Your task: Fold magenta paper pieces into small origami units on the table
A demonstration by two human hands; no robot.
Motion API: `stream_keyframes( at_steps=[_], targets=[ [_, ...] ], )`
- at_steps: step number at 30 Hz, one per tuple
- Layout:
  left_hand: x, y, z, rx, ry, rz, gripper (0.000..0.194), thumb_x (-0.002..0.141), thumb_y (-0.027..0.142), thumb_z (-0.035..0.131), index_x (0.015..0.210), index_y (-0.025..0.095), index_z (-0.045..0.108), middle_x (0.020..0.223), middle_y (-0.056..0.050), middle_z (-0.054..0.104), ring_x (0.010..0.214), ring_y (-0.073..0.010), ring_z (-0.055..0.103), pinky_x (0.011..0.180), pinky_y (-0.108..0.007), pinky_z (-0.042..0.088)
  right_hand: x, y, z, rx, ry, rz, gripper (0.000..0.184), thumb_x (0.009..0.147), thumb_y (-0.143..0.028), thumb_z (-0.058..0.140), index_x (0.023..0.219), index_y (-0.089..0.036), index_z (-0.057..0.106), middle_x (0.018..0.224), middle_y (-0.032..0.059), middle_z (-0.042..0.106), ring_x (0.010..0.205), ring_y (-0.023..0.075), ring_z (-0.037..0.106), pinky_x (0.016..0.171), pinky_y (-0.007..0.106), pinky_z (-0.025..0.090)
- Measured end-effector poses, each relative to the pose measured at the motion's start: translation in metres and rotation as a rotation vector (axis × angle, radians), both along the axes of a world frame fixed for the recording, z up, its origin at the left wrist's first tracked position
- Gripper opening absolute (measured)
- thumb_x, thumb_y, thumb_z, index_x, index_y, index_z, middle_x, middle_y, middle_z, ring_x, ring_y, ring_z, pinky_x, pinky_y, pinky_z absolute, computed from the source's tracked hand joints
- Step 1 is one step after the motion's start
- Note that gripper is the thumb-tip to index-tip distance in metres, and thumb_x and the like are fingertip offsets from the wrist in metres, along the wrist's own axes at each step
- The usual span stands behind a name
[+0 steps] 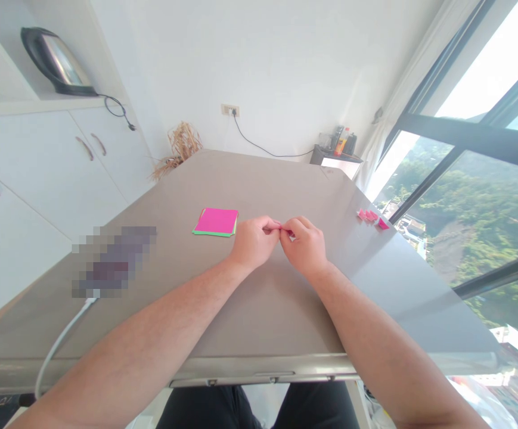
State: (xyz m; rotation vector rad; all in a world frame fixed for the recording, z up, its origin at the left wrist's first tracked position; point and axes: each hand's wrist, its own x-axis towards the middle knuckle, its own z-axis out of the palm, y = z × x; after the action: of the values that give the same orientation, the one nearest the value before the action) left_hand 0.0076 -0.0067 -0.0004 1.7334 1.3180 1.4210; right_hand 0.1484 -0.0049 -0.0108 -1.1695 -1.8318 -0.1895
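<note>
My left hand [255, 241] and my right hand [304, 245] meet over the middle of the table, fingertips touching. Both are closed in a pinch. Whatever lies between the fingertips is mostly hidden; only a tiny reddish trace shows there, too small to name. Just left of my left hand lies a stack of square coloured paper [216, 221], bright pink on top with green showing along its near edge. Over at the table's right edge sit several small folded pink paper pieces [368, 216], apart from my right hand.
The grey table [267, 322] stretches to the white wall. At left lies a pixelated dark object [115, 262] with a white cable [64, 330] running off the front edge. Bottles [341, 143] stand on a small cabinet behind. A window [486, 196] borders the right side.
</note>
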Motion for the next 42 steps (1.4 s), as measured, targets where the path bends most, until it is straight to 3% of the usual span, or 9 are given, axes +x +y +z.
stream_keyframes(
  at_steps=[5, 8, 11, 16, 21, 27, 34, 42],
  targets=[
    [0.000, 0.005, -0.003, -0.126, -0.218, -0.011, 0.009, 0.070, 0.018, 0.068, 0.077, 0.020, 0.074, 0.086, -0.005, 0.078, 0.084, -0.0215, 0.074, 0.080, -0.035, 0.059, -0.004, -0.002, 0.003, -0.125, 0.261, 0.084, 0.009, 0.081, -0.021, 0.058, 0.080, -0.022, 0.066, 0.081, 0.0014, 0.068, 0.069, 0.0136, 0.063, 0.065, 0.026, 0.051],
    [-0.001, 0.008, -0.004, -0.262, -0.381, -0.024, 0.010, 0.067, 0.020, 0.073, 0.076, 0.018, 0.074, 0.079, -0.006, 0.077, 0.080, -0.0220, 0.074, 0.078, -0.036, 0.060, -0.004, -0.004, 0.006, -0.231, 0.364, 0.090, 0.009, 0.079, -0.022, 0.058, 0.080, -0.022, 0.067, 0.079, 0.0004, 0.070, 0.068, 0.0148, 0.065, 0.066, 0.028, 0.053],
    [-0.002, 0.008, -0.004, -0.341, -0.423, -0.083, 0.014, 0.066, 0.025, 0.078, 0.074, 0.016, 0.072, 0.077, -0.007, 0.076, 0.078, -0.0217, 0.073, 0.079, -0.037, 0.060, -0.001, -0.003, 0.009, -0.305, 0.420, 0.094, 0.013, 0.080, -0.024, 0.057, 0.080, -0.022, 0.070, 0.078, 0.0006, 0.072, 0.068, 0.0155, 0.066, 0.066, 0.029, 0.053],
    [-0.005, 0.006, -0.003, -0.326, -0.183, -0.176, 0.020, 0.072, 0.036, 0.074, 0.075, 0.017, 0.072, 0.073, -0.006, 0.075, 0.071, -0.0193, 0.071, 0.072, -0.033, 0.057, 0.005, 0.000, 0.012, -0.387, 0.464, 0.099, 0.016, 0.078, -0.024, 0.058, 0.080, -0.021, 0.074, 0.078, 0.0011, 0.073, 0.069, 0.0161, 0.067, 0.069, 0.031, 0.053],
    [-0.009, 0.004, 0.001, -0.175, 0.160, -0.103, 0.019, 0.078, 0.036, 0.065, 0.073, 0.019, 0.073, 0.074, -0.003, 0.074, 0.068, -0.0168, 0.067, 0.066, -0.029, 0.050, 0.007, 0.001, 0.014, -0.425, 0.433, 0.145, 0.017, 0.076, -0.022, 0.060, 0.079, -0.022, 0.077, 0.078, 0.0010, 0.072, 0.066, 0.0148, 0.065, 0.066, 0.030, 0.051],
    [-0.010, 0.001, 0.002, -0.084, 0.348, -0.105, 0.016, 0.077, 0.029, 0.062, 0.068, 0.019, 0.071, 0.063, 0.000, 0.068, 0.060, -0.0141, 0.058, 0.059, -0.027, 0.042, 0.007, 0.002, 0.011, -0.368, 0.294, 0.183, 0.017, 0.076, -0.017, 0.061, 0.074, -0.023, 0.077, 0.074, 0.0003, 0.069, 0.066, 0.0134, 0.061, 0.064, 0.028, 0.048],
    [-0.011, 0.003, 0.000, -0.063, 0.446, -0.047, 0.017, 0.073, 0.028, 0.063, 0.059, 0.019, 0.061, 0.057, 0.001, 0.063, 0.055, -0.0136, 0.052, 0.054, -0.027, 0.035, 0.005, 0.001, 0.006, -0.300, 0.192, 0.242, 0.021, 0.079, -0.014, 0.059, 0.073, -0.024, 0.077, 0.070, -0.0003, 0.065, 0.063, 0.0124, 0.058, 0.060, 0.026, 0.047],
    [-0.012, 0.003, 0.006, 0.025, 0.385, 0.126, 0.022, 0.077, 0.029, 0.059, 0.057, 0.020, 0.056, 0.052, 0.001, 0.058, 0.051, -0.0125, 0.047, 0.054, -0.028, 0.034, 0.004, 0.000, 0.005, -0.229, 0.290, 0.293, 0.024, 0.078, -0.014, 0.058, 0.091, -0.023, 0.077, 0.088, 0.0031, 0.072, 0.078, 0.0151, 0.068, 0.067, 0.026, 0.058]
  ],
)
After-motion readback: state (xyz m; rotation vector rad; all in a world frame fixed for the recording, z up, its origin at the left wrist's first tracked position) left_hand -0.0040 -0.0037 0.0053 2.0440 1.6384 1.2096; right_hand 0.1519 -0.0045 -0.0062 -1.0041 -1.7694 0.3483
